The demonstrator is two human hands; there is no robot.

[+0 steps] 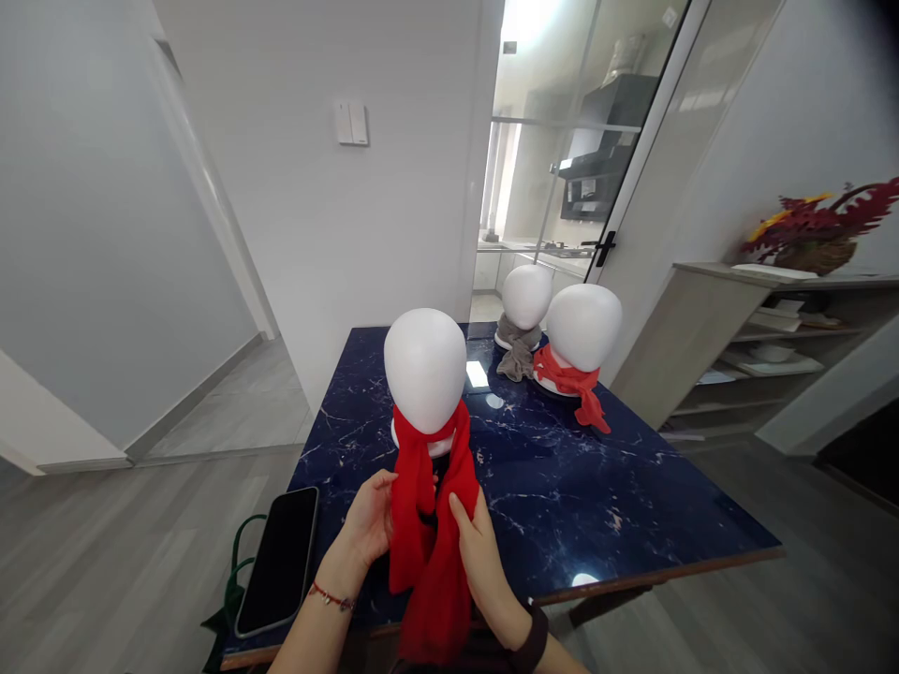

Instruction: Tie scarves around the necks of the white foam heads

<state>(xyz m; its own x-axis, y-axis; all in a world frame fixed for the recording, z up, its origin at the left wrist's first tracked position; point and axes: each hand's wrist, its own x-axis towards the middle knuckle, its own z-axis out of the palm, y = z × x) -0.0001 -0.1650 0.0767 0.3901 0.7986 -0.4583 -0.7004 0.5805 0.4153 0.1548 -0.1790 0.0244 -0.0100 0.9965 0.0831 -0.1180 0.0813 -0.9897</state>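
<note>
A red scarf [436, 599] hangs around the neck of a white mannequin head [425, 365], its two ends falling toward me past the table's front edge. On the scarf's left side, my left hand [371, 517] is closed on the cloth, with some fingers hidden behind it. My right hand [481, 552] grips the right-hand end, thumb in front and the other fingers behind the fabric. The head stands upright on the dark blue marbled table [562, 505].
Two more white heads stand at the back right, one with a grey scarf [518, 351], the other with a coral-red scarf [576, 384]. A black tablet [279, 562] lies at the left edge beside a green strap [235, 562]. A shelf unit [758, 346] stands at right.
</note>
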